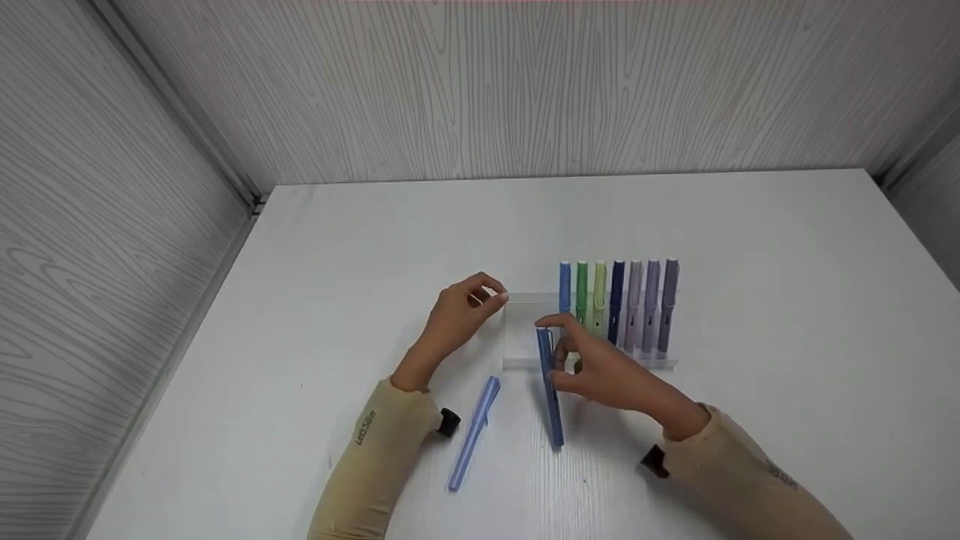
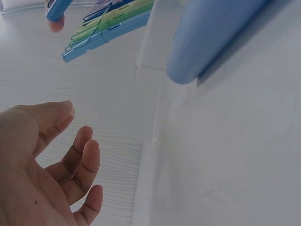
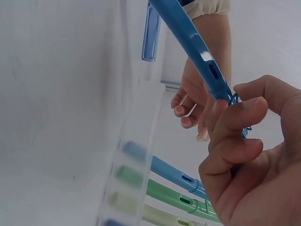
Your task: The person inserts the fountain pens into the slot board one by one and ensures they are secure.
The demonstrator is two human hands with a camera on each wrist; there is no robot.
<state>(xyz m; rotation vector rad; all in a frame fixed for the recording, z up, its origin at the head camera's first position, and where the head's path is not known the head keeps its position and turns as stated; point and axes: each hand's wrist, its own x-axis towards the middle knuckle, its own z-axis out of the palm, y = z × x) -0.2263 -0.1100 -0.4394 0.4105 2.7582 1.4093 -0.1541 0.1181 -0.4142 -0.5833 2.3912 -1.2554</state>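
My right hand pinches a dark blue pen near its clip end, tilted in front of the clear pen stand. In the right wrist view, fingers curl around the pen's clip. My left hand holds the stand's upper left corner between thumb and index finger; its other fingers are loosely bent. Several capped pens, including a green pen, stand in a row on the stand's right part. A light blue pen lies on the table between the forearms.
The white table meets a grey wood-grain back panel. A similar side panel rises at the left. Black wrist devices, one at the left cuff, stick out from the sleeves.
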